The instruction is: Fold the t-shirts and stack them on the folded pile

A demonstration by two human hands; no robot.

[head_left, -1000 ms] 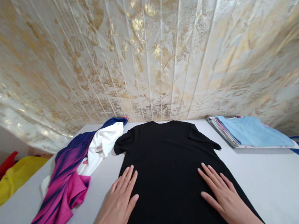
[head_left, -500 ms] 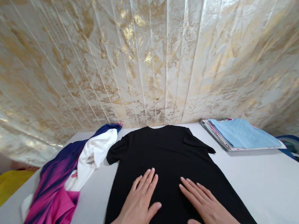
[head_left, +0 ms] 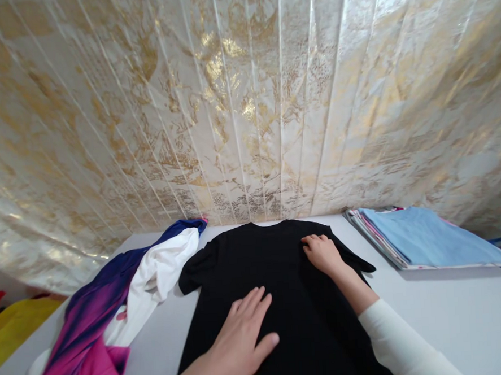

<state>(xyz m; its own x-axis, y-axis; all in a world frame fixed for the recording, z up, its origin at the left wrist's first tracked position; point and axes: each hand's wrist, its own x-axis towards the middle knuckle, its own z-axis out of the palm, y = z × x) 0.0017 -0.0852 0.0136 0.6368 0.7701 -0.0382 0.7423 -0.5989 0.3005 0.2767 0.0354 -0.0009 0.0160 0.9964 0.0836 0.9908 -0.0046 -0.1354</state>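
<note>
A black T-shirt point(head_left: 255, 266) lies spread on the white table, collar at the far side and short sleeves out to both sides. My left hand point(head_left: 244, 332) rests flat on its middle, fingers stretched out and thumb apart. Farther off, my right hand point(head_left: 322, 254) is on the shirt near the right shoulder, beside the right sleeve point(head_left: 357, 260). Its fingers look bent and closed down on the cloth; the fingertips are partly hidden. A pale long sleeve point(head_left: 406, 342) covers my right forearm, which crosses the shirt's right side.
A pile of folded clothes point(head_left: 435, 235), light blue on top, sits at the right rear. On the left lie a rumpled pink-and-navy garment point(head_left: 85, 333) and a white one point(head_left: 165, 260). Yellow cloth point(head_left: 21, 329) shows past the left edge. A gold-patterned curtain point(head_left: 245, 97) hangs behind.
My right hand has gone from lying flat on the shirt's middle, forward to its right shoulder, fingers now bent. The left hand stays flat in nearly the same place. The view has tilted slightly.
</note>
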